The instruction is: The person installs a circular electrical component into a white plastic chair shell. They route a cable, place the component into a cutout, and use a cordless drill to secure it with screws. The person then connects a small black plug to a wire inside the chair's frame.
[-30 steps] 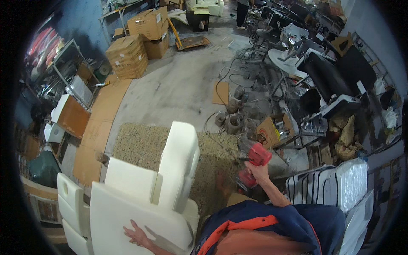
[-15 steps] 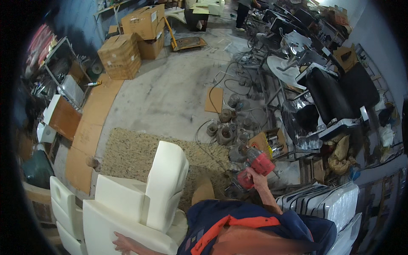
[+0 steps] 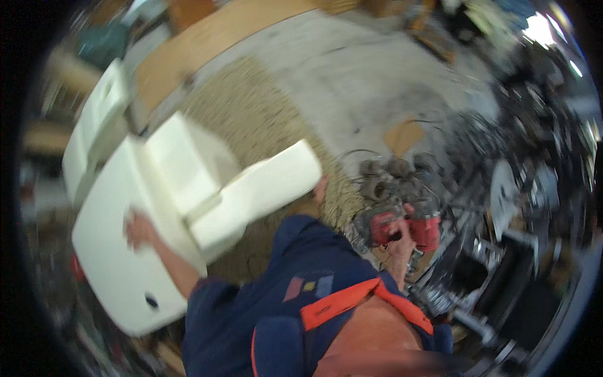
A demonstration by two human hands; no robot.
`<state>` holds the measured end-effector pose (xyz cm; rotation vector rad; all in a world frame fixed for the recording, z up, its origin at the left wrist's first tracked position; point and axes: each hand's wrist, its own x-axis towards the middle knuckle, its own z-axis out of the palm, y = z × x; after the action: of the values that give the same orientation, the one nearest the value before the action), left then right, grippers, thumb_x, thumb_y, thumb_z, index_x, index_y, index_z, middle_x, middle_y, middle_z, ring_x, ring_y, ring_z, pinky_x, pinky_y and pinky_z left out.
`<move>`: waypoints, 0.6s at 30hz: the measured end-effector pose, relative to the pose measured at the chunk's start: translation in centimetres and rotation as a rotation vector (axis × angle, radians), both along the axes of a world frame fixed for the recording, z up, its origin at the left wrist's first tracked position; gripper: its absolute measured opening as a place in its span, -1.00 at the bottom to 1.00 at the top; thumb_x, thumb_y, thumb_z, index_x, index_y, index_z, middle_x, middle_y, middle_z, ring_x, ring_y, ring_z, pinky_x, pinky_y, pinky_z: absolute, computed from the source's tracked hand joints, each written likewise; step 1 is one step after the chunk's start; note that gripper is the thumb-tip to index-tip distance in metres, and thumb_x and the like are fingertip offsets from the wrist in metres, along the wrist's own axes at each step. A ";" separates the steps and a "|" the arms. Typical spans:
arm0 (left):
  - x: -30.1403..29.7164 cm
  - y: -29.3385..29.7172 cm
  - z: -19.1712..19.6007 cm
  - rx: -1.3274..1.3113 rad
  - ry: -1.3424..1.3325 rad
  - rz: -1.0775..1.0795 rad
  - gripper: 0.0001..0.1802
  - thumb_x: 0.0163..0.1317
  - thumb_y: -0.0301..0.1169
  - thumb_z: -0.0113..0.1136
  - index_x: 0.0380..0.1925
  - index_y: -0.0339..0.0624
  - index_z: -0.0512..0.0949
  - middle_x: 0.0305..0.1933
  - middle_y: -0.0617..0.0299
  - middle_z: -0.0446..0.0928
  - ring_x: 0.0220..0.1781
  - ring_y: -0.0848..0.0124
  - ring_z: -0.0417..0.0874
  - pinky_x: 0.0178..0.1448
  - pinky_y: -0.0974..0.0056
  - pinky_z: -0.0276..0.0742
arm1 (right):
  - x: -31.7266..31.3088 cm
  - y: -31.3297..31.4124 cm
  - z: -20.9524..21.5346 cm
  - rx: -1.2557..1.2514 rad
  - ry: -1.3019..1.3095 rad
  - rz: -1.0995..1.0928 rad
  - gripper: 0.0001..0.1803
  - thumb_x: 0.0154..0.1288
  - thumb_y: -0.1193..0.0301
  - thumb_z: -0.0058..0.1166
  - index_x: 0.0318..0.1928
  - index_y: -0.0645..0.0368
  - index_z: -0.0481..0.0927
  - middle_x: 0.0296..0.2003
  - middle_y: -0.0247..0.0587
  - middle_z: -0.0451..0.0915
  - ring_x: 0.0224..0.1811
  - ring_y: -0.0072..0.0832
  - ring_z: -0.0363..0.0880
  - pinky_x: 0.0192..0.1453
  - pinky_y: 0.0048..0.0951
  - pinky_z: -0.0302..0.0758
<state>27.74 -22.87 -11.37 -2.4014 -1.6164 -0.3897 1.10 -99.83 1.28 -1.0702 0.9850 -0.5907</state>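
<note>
My left hand [image 3: 139, 229] rests on the broad panel of a large off-white moulded foam seat [image 3: 113, 264], fingers spread. A dark oval hole shows near that panel's lower end. A block-shaped part and a long padded part [image 3: 264, 188] stick out from it to the right. My right hand [image 3: 402, 244] is wrapped around the grip of a red and grey handheld power tool [image 3: 426, 232], off to the right of the foam. Blur hides the tool's exact kind. Another off-white foam piece [image 3: 94, 138] stands just left of the seat.
A mottled beige mat [image 3: 251, 107] lies on the concrete floor beyond the foam. Several grimy pots and cans [image 3: 380, 188] with hoses stand near the tool. Cardboard [image 3: 182, 60] covers a floor strip at far left. Black chair parts [image 3: 502, 270] crowd the right side.
My view has swung and tilted, so the scene appears turned and blurred. My left hand remains on the foam seat, and my right hand still grips the red power tool.
</note>
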 end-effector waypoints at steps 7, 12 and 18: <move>0.4 -5.8 5.9 -0.085 -0.028 0.033 -0.10 0.39 0.47 -0.23 0.53 0.19 0.34 0.60 -0.05 0.26 0.55 -0.48 0.18 0.38 -0.67 0.13 | 12.6 -9.5 3.3 -0.096 -0.051 0.489 -0.41 0.47 0.47 0.15 0.46 0.28 0.38 -0.48 -0.41 0.43 -0.45 -0.58 0.36 -0.27 -0.49 0.37; 0.3 -5.9 5.6 -0.127 -0.011 0.055 -0.11 0.40 0.46 -0.25 0.56 0.25 0.29 0.67 0.02 0.14 0.62 -0.43 0.06 0.50 -0.60 0.01 | 19.4 -12.9 3.0 -0.095 0.034 0.645 -0.47 0.55 0.36 0.07 0.43 0.26 0.41 -0.49 -0.41 0.40 -0.44 -0.60 0.33 -0.25 -0.53 0.27; 0.2 -7.7 5.2 -0.186 -0.036 0.071 -0.11 0.44 0.44 -0.28 0.63 0.26 0.15 0.74 0.05 -0.04 0.71 -0.26 -0.11 0.60 -0.52 -0.19 | 28.3 -15.2 3.2 -0.204 -0.034 1.030 -0.51 0.54 0.41 0.07 0.39 0.30 0.43 -0.48 -0.44 0.41 -0.46 -0.63 0.34 -0.29 -0.51 0.30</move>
<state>27.93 -30.52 -6.14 -2.4727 -1.8221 -0.2835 29.45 -115.01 4.45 -1.5563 0.2433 0.1489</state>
